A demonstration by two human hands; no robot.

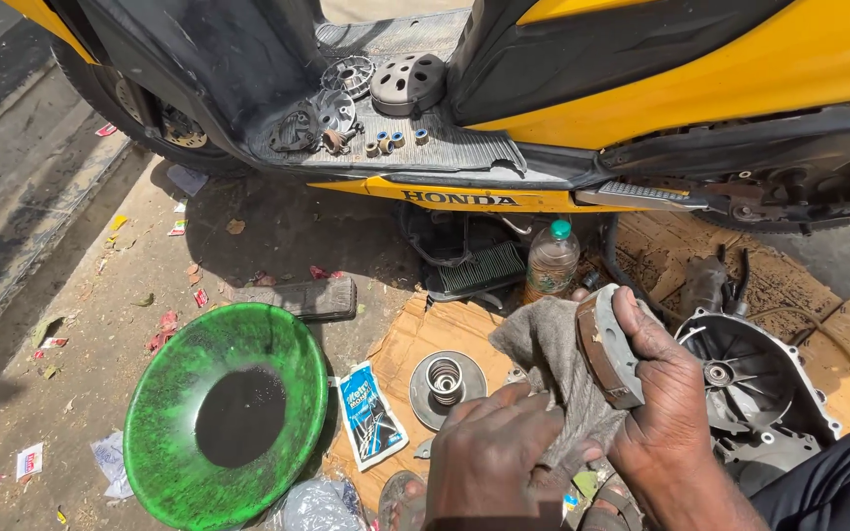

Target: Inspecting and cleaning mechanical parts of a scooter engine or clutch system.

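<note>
Right hand [663, 388] gripping curved brake shoe [606, 349], fingers wrapped over its top edge. Left hand [492, 454] closed on grey rag [548, 354], pressed against the shoe's left side. Beyond left hand, spring-centred clutch plate [447, 382] on cardboard [423, 329].

Matt grey cloth [553, 364]; worn, prob. metal brake shoe [607, 349].
</note>
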